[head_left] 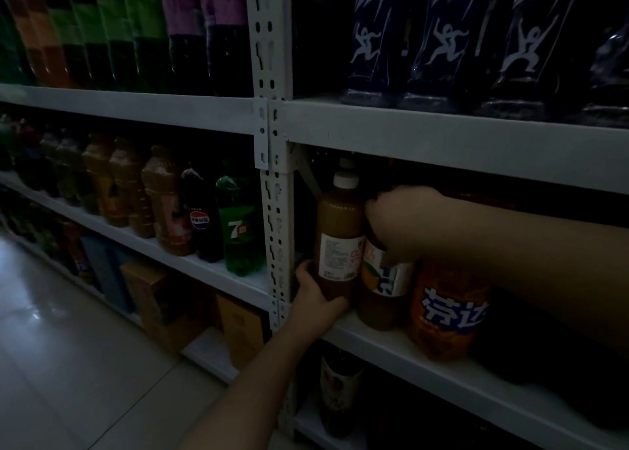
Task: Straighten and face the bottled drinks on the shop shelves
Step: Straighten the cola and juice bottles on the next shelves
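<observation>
Holds brown bottle point(338, 235) by its base in left grip point(318, 301); clasps neck of orange-label bottle point(383, 279), just right of that, under right grip point(403, 220); risks tipping either off shelf point(425, 371) front if twisted too briskly.

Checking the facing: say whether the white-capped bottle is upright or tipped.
Upright: the bottle has its cap above its base, parallel to the post; the left hand grips its base.

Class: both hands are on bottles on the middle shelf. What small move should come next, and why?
Probably the left hand should twist the white-capped bottle: its fine-print panel seems to face outward, while the right hand holds the orange-label bottle beside it.
</observation>
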